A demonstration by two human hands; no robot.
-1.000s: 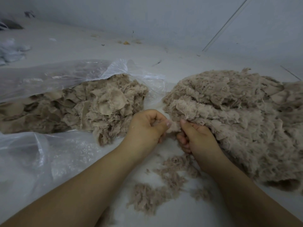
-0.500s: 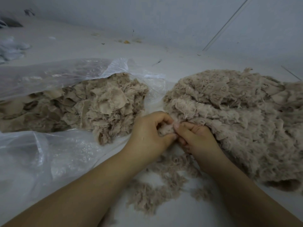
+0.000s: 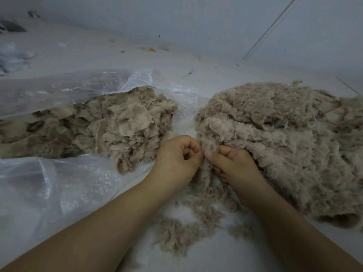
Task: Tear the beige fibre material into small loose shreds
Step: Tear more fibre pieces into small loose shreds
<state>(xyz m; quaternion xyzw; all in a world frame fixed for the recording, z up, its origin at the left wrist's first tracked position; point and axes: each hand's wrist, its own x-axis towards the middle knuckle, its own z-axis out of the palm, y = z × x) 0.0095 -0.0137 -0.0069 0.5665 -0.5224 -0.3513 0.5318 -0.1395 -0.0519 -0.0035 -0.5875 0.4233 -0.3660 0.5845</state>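
White floor (image 3: pixel 225 75), unlabelled plastic bag (image 3: pixel 59 91), hands pinching beige fibre (image 3: pixel 275 134)

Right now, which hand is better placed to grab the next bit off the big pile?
Probably the right hand: it lies against the near edge of the big pile, fingers curled into the fibre. The left hand pinches beside it, nearer the plastic bag.

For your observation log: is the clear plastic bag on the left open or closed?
Open: the plastic bag mouth gapes, and beige fibre spills out past its edge.
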